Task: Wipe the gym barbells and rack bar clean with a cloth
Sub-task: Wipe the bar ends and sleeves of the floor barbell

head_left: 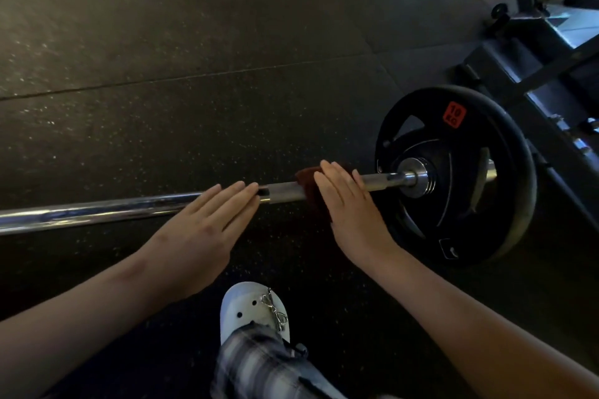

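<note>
White shoe (249, 308) below, flat right hand (353, 207) presses red cloth (306, 176) onto barbell (97, 212) (left hand (201, 230), fingers straight, touches it alongside).

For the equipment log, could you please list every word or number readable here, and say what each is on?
"10 KG": on the red label on the black weight plate.
The white mark low on the same plate: too blurred to read.
Nothing else legible.

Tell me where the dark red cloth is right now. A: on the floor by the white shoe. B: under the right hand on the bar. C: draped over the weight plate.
B: the right hand lies flat on the cloth, which is draped over the bar beside the weight plate.
</note>
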